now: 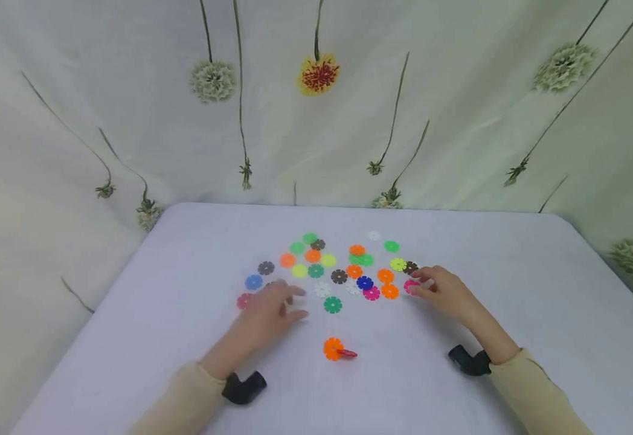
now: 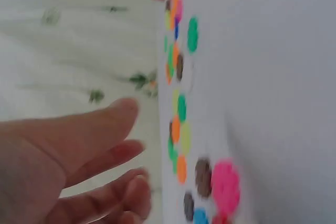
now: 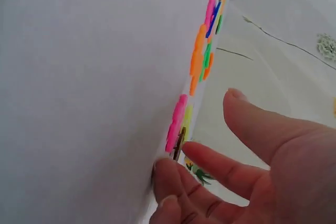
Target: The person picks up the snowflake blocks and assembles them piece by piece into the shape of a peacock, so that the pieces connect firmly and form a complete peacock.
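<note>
Many thin, notched plastic snowflake discs are spread across the white table. Nearer than the rest lies an orange disc (image 1: 331,348) with a red disc (image 1: 348,353) standing edge-on against it. Over the left end of the spread hovers my left hand (image 1: 266,312), thumb and fingers apart and nothing between them. A pink disc (image 2: 226,188) and a dark brown disc (image 2: 203,178) are close to it. At the right end, my right hand (image 1: 446,294) has its fingertips right by a pink disc (image 3: 177,121) and a brown disc (image 3: 179,145), thumb held away.
A green disc (image 1: 333,304) lies in front of the main scatter. Orange, yellow, blue, white and grey discs fill the middle, some overlapping. Black wrist devices (image 1: 244,388) sit under the sleeves. Behind the table (image 1: 148,290) hangs a flower-print curtain (image 1: 273,121).
</note>
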`<state>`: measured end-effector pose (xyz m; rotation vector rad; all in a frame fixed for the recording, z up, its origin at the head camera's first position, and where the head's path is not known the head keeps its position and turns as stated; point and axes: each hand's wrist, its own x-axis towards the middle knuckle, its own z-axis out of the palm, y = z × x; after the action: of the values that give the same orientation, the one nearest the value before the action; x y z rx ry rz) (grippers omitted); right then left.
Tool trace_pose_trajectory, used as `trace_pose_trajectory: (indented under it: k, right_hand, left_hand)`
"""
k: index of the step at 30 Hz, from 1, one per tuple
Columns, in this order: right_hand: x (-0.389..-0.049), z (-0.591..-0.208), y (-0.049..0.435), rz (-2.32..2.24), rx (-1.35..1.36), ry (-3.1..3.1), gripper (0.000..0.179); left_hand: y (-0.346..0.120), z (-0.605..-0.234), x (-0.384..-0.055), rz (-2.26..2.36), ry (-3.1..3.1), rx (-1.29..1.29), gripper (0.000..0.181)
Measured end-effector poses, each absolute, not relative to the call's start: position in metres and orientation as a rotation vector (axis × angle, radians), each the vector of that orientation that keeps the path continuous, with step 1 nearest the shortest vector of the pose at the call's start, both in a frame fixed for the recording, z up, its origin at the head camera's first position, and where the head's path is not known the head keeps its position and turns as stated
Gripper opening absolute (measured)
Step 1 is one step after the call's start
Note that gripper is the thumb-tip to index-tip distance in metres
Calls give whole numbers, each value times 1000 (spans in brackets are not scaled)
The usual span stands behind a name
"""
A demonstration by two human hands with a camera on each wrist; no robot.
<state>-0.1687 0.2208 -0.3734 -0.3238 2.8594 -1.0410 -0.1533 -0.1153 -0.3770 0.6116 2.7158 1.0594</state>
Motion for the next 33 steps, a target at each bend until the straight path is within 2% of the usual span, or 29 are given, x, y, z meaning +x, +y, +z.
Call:
trace_pose_trajectory:
  k: [3, 7, 11, 17, 22, 25, 27, 30, 33]
  right_hand:
    - [-182, -381, 225, -925, -303, 2919, 32]
    - [-188, -391, 227, -904, -305, 2947, 27]
    - [-187, -394, 228, -952, -310, 2952, 25]
    - [-188, -393, 229, -987, -329, 2940, 27]
    - [-186, -391, 228, -994, -311, 2945, 28]
    - [-182, -389, 229, -1001, -296, 2956, 25]
    - [-178, -387, 229, -1006, -296, 2957, 22]
    - [-170, -384, 227, -1044, -317, 2942, 17]
    - [-159, -383, 223, -1174, -334, 2848, 16]
  left_hand:
    - [-157, -366, -169, 811, 2914, 457, 37]
    - [-202, -366, -180, 699, 2826, 294, 41]
    - [-215, -376, -188, 765, 2826, 361, 36]
    - [-185, -384, -188, 1115, 2714, 670, 36]
    - [-135, -387, -166, 1138, 2492, 885, 36]
    - [-109, -391, -153, 1075, 2392, 916, 34]
    - [-98, -394, -148, 1036, 2389, 929, 26]
    - [-90, -395, -145, 1029, 2415, 937, 15]
    - [-87, -398, -144, 1108, 2392, 889, 13]
